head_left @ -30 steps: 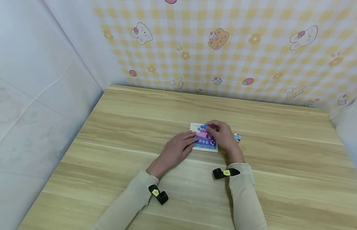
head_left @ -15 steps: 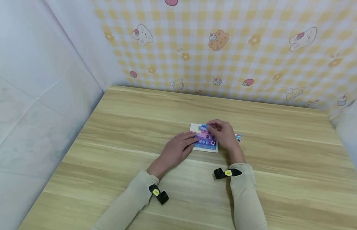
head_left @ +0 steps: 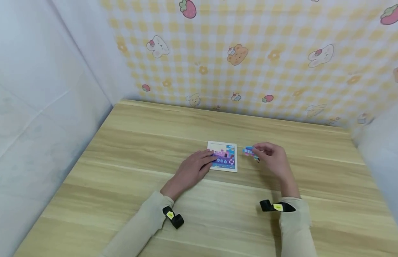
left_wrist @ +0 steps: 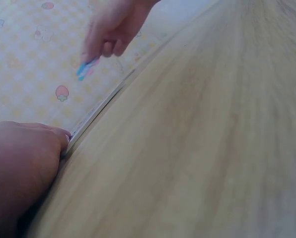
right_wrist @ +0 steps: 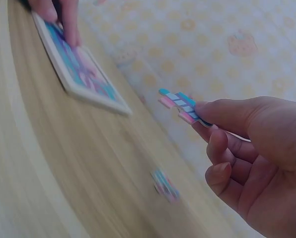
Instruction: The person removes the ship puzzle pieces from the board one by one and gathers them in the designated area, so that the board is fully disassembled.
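A white-framed jigsaw board [head_left: 235, 167] with a purple and pink ship picture lies flat on the table. The fingers of my left hand [head_left: 192, 169] rest on its left side. In the head view a pale, bare patch shows at the picture's upper left. To the right of the board, my right hand [head_left: 274, 160] pinches a jigsaw piece [right_wrist: 180, 105] between thumb and index finger, raised above the table. That piece is blue, white-striped and pink. Below it on the table lies another jigsaw piece [right_wrist: 165, 186], blurred in the right wrist view and mostly hidden in the head view.
The wood-grain table [head_left: 138, 142] meets a yellow checked cloth backdrop [head_left: 202, 82] at its far edge. A white sheet [head_left: 41, 125] hangs along the left side. Black straps sit on both wrists.
My right hand has lifted off the board and moved right, carrying the blue and pink jigsaw piece with it. The left hand stays on the board. The head view has shifted slightly.
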Tool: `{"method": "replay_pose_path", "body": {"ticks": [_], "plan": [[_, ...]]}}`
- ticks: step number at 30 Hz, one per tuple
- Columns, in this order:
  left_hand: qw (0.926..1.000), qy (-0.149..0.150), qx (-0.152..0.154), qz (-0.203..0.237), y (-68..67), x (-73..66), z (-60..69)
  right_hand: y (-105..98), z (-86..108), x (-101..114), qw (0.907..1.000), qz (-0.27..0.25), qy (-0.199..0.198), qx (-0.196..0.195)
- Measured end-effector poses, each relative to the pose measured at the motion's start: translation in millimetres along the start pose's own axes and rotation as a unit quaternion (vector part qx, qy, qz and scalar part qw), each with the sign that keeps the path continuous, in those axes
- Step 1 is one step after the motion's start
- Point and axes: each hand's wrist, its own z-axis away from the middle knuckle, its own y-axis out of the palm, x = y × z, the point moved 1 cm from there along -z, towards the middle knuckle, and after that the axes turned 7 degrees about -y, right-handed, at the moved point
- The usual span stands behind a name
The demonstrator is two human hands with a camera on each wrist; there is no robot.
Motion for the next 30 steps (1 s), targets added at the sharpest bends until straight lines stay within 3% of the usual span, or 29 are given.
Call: {"method": "replay_pose_path", "body": {"ticks": [8,15,30], "plan": [[1.0,0.002,-0.005,0.001,-3.0,2.5,2.2,-39,22.6,-30,0.9982,0.04,0.038,-0.024],[0.9999,0.01,-0.005,0.003,-0.8,0.4,1.6,-52,32.9,-45,0.9919,0.059,0.107,-0.037],[1.0,0.005,-0.006,0.002,-0.1,0.7,1.6,-52,30.1,-54,0.9885,0.121,0.083,-0.039]]}}
